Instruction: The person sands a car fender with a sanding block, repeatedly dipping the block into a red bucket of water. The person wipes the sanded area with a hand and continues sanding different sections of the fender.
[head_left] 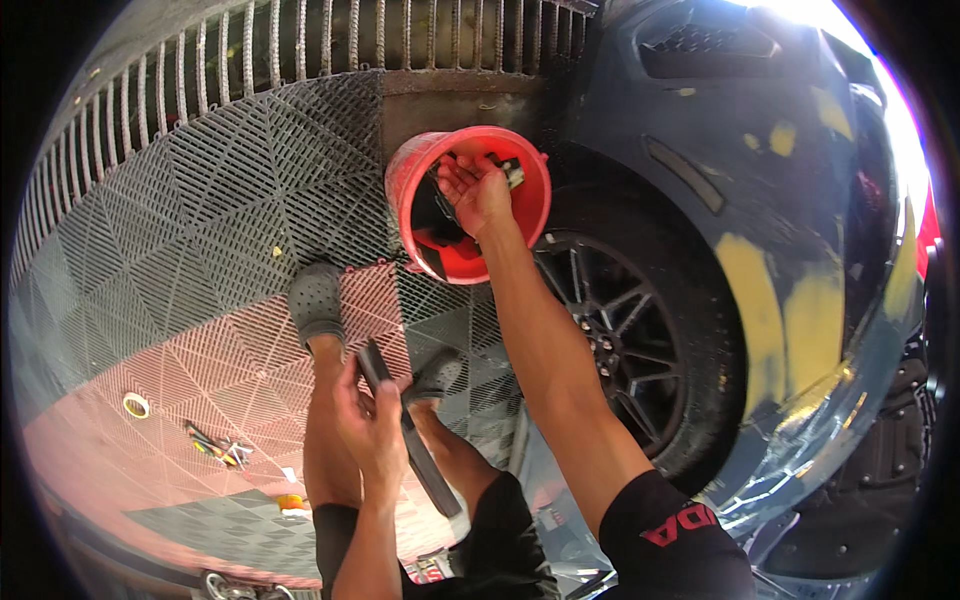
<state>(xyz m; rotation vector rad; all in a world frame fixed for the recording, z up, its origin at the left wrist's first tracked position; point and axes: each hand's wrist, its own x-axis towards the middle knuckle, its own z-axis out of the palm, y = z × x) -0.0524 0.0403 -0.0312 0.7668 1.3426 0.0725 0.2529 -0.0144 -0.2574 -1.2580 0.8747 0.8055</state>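
Note:
My left hand [372, 425] is closed round a long, narrow dark bar [430, 472], which slants from in front of my knees up toward the bucket. The bar's exact kind does not show. My right arm reaches to a red bucket [402, 165]. Inside its mouth, my right hand [480, 195] has its palm turned up and its fingers apart, with nothing seen in them. Dark objects [430, 215] lie in the bucket, partly hidden by the hand. Beside the fingertips is a small pale yellowish piece [515, 174].
Right of the bucket stands a car wheel [640, 330] under a grey-blue body panel [740, 190] with yellowish patches [750, 300]. Metal bars [300, 45] run along the far edge. On the slatted floor tiles [220, 220] lie a tape roll [136, 405] and several small tools [220, 447].

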